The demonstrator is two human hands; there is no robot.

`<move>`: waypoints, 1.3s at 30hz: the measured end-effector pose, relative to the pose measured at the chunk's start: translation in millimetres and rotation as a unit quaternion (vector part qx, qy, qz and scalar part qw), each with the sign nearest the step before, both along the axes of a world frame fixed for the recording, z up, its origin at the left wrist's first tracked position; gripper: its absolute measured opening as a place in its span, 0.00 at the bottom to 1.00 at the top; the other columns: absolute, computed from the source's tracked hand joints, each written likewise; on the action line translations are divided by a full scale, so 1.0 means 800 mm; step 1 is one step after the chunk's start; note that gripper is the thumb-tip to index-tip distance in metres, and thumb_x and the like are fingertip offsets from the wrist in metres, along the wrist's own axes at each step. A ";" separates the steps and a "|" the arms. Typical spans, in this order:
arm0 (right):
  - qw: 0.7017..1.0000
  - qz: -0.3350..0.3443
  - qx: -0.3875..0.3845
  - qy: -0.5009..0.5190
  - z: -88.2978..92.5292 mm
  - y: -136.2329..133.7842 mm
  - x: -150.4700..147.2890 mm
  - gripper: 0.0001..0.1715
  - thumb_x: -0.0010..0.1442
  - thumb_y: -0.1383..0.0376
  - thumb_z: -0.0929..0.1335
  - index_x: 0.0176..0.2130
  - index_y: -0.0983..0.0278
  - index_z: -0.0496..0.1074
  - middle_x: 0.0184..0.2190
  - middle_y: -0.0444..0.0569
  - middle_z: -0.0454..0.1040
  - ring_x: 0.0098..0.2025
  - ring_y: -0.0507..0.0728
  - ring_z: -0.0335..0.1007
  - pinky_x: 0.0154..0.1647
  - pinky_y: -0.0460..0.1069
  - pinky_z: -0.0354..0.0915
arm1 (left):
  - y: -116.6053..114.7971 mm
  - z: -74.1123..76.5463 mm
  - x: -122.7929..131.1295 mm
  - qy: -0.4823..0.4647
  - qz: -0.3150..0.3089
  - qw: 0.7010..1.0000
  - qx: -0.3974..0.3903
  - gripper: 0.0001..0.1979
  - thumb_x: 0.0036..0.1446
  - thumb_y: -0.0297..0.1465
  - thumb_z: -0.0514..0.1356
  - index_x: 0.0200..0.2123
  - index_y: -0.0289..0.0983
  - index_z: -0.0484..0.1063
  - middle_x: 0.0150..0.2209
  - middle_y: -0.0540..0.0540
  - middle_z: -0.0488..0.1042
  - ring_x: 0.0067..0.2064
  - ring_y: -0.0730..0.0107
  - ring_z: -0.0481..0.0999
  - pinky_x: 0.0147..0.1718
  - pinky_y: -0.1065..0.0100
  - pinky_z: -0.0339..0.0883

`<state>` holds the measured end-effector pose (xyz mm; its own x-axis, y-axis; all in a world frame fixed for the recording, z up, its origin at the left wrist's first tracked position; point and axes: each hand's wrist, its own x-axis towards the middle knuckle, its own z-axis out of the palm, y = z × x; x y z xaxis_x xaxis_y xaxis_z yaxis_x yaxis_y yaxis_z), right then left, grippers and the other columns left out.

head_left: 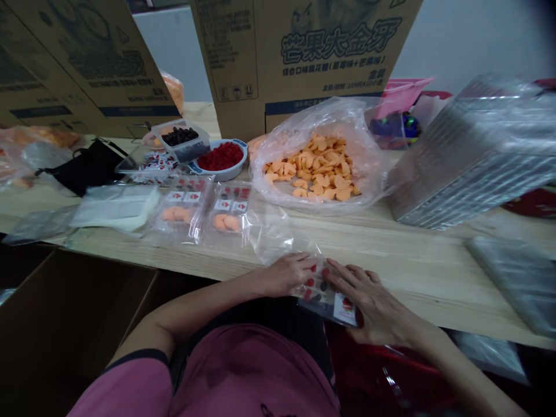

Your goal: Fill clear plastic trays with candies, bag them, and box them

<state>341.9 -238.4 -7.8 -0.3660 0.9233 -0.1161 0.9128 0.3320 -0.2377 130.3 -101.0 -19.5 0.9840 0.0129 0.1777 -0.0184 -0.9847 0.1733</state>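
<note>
Tray (pixel 322 298) of red and dark pieces (pixel 310 282) lies between both hands at the edge of the table (pixel 412 255); its long axis slants down and rightward from the left hand (pixel 289 274); the right hand (pixel 376 298), nearer the card (pixel 345 307), grips its side; whether the left pinches it, I cannot tell.

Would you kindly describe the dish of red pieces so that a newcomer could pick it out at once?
Find the large cardboard box at top centre, then the clear bag of orange pieces before it. Just left of that bag sits the dish, whose red pieces distinguish it from the clear tub of dark pieces alongside.
</note>
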 end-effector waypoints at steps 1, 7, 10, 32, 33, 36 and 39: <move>1.000 -0.006 0.004 0.001 -0.006 0.001 0.000 0.54 0.41 0.62 0.68 0.65 0.62 0.51 0.67 0.56 0.45 0.60 0.75 0.49 0.54 0.67 0.54 | -0.002 0.000 -0.002 -0.002 0.016 1.000 -0.008 0.08 0.59 0.29 0.55 0.41 0.34 0.71 0.52 0.39 0.69 0.56 0.61 0.65 0.54 0.60 0.60; 0.996 -0.048 0.065 0.027 -0.028 0.004 -0.005 0.54 0.41 0.62 0.68 0.65 0.62 0.50 0.66 0.55 0.50 0.58 0.73 0.52 0.51 0.64 0.56 | -0.024 -0.003 -0.017 0.033 0.211 0.975 -0.063 0.08 0.56 0.24 0.53 0.36 0.33 0.71 0.43 0.40 0.71 0.47 0.60 0.68 0.49 0.60 0.63; 0.994 -0.063 0.090 0.030 -0.030 0.003 -0.008 0.55 0.42 0.61 0.68 0.66 0.61 0.47 0.65 0.56 0.51 0.57 0.73 0.53 0.49 0.63 0.57 | -0.035 -0.008 -0.020 0.012 0.234 0.968 -0.091 0.08 0.54 0.23 0.54 0.37 0.33 0.71 0.44 0.40 0.71 0.48 0.59 0.67 0.50 0.60 0.63; 0.914 -0.338 0.188 0.126 -0.032 -0.025 -0.006 0.29 0.56 0.43 0.63 0.44 0.63 0.65 0.44 0.62 0.70 0.45 0.68 0.69 0.41 0.61 0.66 | -0.030 -0.011 0.032 0.033 0.275 0.960 -0.044 0.16 0.56 0.27 0.54 0.48 0.30 0.66 0.52 0.32 0.68 0.53 0.49 0.65 0.50 0.52 0.61; 0.893 -0.388 0.162 0.160 -0.034 -0.038 0.001 0.28 0.55 0.42 0.64 0.40 0.62 0.64 0.37 0.58 0.72 0.37 0.65 0.72 0.34 0.58 0.68 | -0.030 -0.013 0.036 0.032 0.270 0.962 -0.037 0.18 0.57 0.27 0.53 0.51 0.29 0.64 0.54 0.30 0.66 0.56 0.47 0.62 0.51 0.52 0.60; 0.830 -0.483 0.041 0.276 -0.039 -0.065 0.006 0.27 0.50 0.41 0.68 0.33 0.59 0.60 0.24 0.48 0.71 0.23 0.59 0.70 0.23 0.53 0.65 | -0.041 -0.023 0.042 0.014 0.241 0.970 -0.023 0.21 0.59 0.28 0.51 0.55 0.26 0.61 0.57 0.29 0.64 0.63 0.47 0.54 0.56 0.52 0.56; 0.745 -0.496 -0.042 0.443 -0.038 -0.074 -0.008 0.28 0.46 0.42 0.71 0.30 0.59 0.59 0.21 0.45 0.71 0.22 0.58 0.70 0.23 0.52 0.68 | -0.060 -0.029 0.046 -0.003 0.203 0.979 -0.024 0.18 0.59 0.28 0.51 0.51 0.26 0.64 0.57 0.29 0.63 0.62 0.47 0.56 0.58 0.51 0.54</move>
<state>335.7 -298.0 -38.2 0.5251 0.7939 -0.3066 0.1709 -0.4513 -0.8759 166.7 -149.1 -42.7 0.8952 0.4109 0.1727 0.3715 -0.9020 0.2199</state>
